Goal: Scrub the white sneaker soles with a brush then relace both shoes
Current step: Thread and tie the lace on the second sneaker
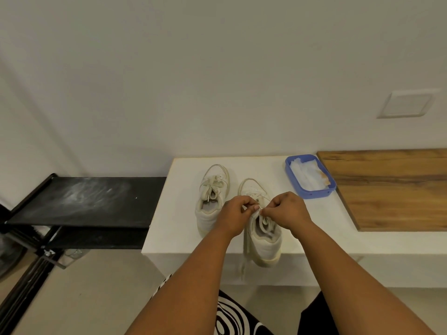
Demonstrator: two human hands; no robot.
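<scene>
Two white sneakers are set side by side on the white surface (pixel 314 221). The lace (pixel 258 209) of the right sneaker (pixel 262 228) is pinched by the left hand (pixel 233 215) and the right hand (pixel 286 210). The left sneaker (pixel 212 199) is not touched. A blue tray (pixel 312 193) is seen nearby.

Soft, even indoor light, slightly dim and warm. The wall (pixel 217 68) greys toward the upper left of the frame. Faint shadows sit under the shoes (pixel 238 213). Wide-angle bending curves the edges; lower corners look smeared, the centre sharp.
</scene>
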